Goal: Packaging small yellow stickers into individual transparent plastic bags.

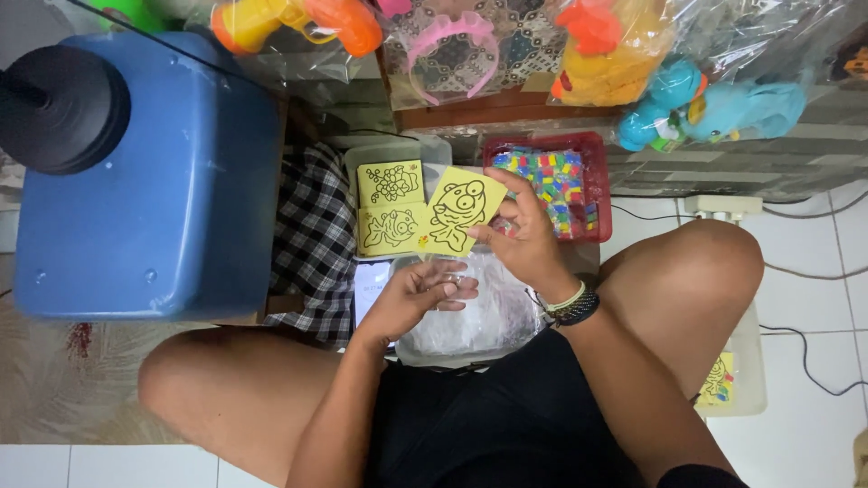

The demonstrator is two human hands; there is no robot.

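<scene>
My right hand [524, 239] holds up a yellow card with a black fish outline [463, 210], gripped at its right edge. My left hand [418, 294] rests lower, its fingers pinching the top of a clear plastic bag [488, 312] that lies over a clear box in front of my lap. Two more yellow outline cards [391, 206] lie side by side in a clear container just left of the held card.
A red basket of small colourful packets [586, 145] sits behind my right hand. A large blue tub [145, 181] stands at left, a checkered cloth [312, 235] beside it. Bagged plastic toys [633, 54] hang behind. Another yellow card [717, 380] lies by my right knee.
</scene>
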